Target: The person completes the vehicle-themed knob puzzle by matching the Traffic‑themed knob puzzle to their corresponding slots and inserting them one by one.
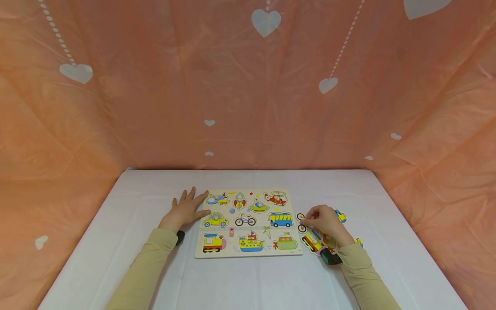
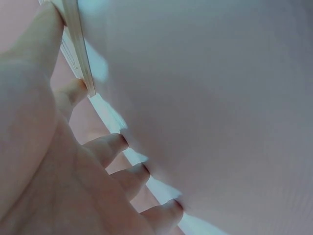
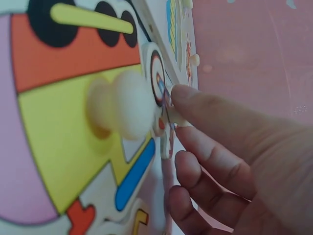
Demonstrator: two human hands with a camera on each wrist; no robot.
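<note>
A wooden peg puzzle board (image 1: 242,254) with printed vehicles lies on the white table. My left hand (image 1: 184,213) is spread at its left edge, thumb and index fingertip touching the board and the other fingers on the cloth. To the right of the board, my right hand (image 1: 324,223) pinches the knob of a bicycle puzzle piece (image 3: 157,73) between thumb and index finger. The bicycle piece (image 1: 300,217) is tilted, close beside the board's right edge. Just below the hand lies a train puzzle piece (image 1: 313,242), its pale knob (image 3: 129,105) large in the right wrist view.
More loose puzzle pieces lie around the right wrist, among them a blue and yellow one (image 1: 340,216) and a small one (image 1: 359,242) by the sleeve. Pink curtains (image 1: 248,94) with white hearts enclose the table (image 1: 232,284) at the back and sides.
</note>
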